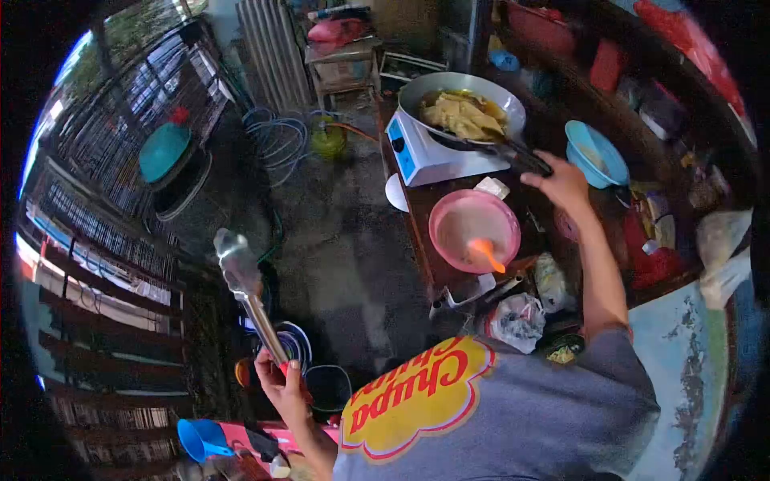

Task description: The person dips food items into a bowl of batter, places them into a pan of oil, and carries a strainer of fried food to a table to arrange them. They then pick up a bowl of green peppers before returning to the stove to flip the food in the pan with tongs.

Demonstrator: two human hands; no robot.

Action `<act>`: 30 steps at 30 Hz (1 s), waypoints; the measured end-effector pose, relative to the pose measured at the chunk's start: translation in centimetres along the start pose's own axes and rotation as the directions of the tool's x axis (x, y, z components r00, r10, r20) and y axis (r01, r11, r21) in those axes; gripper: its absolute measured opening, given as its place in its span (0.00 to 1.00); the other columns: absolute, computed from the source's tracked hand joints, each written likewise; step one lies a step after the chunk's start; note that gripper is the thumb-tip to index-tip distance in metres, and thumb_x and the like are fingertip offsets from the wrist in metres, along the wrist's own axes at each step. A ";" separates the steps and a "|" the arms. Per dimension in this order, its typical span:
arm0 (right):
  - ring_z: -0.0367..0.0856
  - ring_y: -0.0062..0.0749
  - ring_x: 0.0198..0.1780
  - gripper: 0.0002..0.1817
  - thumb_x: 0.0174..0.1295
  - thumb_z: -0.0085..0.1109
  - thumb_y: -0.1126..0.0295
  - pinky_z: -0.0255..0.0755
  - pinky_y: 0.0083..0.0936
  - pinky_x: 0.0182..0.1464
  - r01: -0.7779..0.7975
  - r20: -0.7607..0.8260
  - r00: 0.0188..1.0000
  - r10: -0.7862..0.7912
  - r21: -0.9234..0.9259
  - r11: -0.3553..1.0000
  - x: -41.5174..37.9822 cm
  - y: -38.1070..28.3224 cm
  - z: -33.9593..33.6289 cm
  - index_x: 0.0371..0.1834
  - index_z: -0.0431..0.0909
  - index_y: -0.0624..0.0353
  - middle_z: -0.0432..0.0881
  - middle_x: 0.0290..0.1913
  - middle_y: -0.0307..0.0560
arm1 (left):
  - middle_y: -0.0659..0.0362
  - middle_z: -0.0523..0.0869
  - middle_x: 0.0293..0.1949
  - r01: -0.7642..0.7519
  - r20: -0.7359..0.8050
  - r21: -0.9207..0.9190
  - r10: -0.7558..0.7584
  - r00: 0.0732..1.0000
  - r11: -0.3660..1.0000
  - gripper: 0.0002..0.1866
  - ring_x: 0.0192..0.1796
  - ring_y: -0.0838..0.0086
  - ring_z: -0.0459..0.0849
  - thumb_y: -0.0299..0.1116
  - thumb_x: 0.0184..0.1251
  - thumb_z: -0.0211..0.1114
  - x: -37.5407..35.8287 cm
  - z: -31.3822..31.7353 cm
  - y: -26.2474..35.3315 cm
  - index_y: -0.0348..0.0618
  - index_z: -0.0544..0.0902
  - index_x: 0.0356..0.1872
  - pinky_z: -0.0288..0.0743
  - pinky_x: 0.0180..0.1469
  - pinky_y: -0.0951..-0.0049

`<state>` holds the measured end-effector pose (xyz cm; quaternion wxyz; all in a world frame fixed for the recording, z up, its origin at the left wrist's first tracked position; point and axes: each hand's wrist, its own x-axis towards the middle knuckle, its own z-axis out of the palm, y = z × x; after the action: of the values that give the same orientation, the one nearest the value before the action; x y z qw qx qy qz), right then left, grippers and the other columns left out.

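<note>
My left hand is closed around the handle of metal tongs, held upright over the floor at lower left. My right hand grips the black handle of a utensil whose far end reaches into a wide metal wok. Light brown food lies in oil in the wok. Under the wok stands a white stove with a blue front panel. Nearer me is a pink bowl of pale liquid with an orange ladle in it.
A light blue basin stands right of the wok. Plastic bags lie near the table's front edge. A green gas cylinder and coiled hose are on the floor. A blue dipper is at lower left.
</note>
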<state>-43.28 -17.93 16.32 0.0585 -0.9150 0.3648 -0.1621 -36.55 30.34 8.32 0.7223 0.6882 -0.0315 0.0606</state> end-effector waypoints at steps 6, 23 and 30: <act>0.77 0.41 0.43 0.28 0.39 0.61 0.50 0.70 0.32 0.45 -0.016 0.096 0.994 0.046 -0.287 0.958 12.8 -0.9 5.8 0.46 0.74 0.47 0.79 0.39 0.49 | 0.65 0.71 0.35 -0.029 0.086 -0.028 0.031 0.996 0.999 0.24 0.33 0.84 0.69 0.20 0.49 0.63 10.8 4.8 -1.2 0.40 0.66 0.48 0.62 0.36 0.85; 0.79 0.39 0.39 0.30 0.40 0.61 0.52 0.73 0.33 0.38 -0.125 0.234 0.907 0.349 -0.641 0.757 17.7 -8.1 10.0 0.50 0.71 0.49 0.78 0.40 0.47 | 0.60 0.73 0.35 -0.310 0.614 0.232 0.109 0.782 0.922 0.22 0.34 0.76 0.74 0.24 0.41 0.69 40.0 19.4 -3.6 0.39 0.72 0.41 0.68 0.37 0.79; 0.79 0.36 0.34 0.28 0.42 0.60 0.56 0.72 0.32 0.34 -0.121 0.176 0.938 0.299 -0.642 0.757 18.9 -7.7 12.3 0.49 0.70 0.53 0.77 0.35 0.45 | 0.55 0.76 0.34 -0.800 0.873 0.207 0.263 0.411 0.563 0.24 0.40 0.60 0.74 0.33 0.38 0.70 42.8 30.4 -3.5 0.41 0.73 0.40 0.69 0.42 0.68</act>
<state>-21.25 -25.41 11.33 -0.1800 -0.8485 0.4875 0.1003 7.49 1.73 11.94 0.3081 0.7797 -0.5450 0.0138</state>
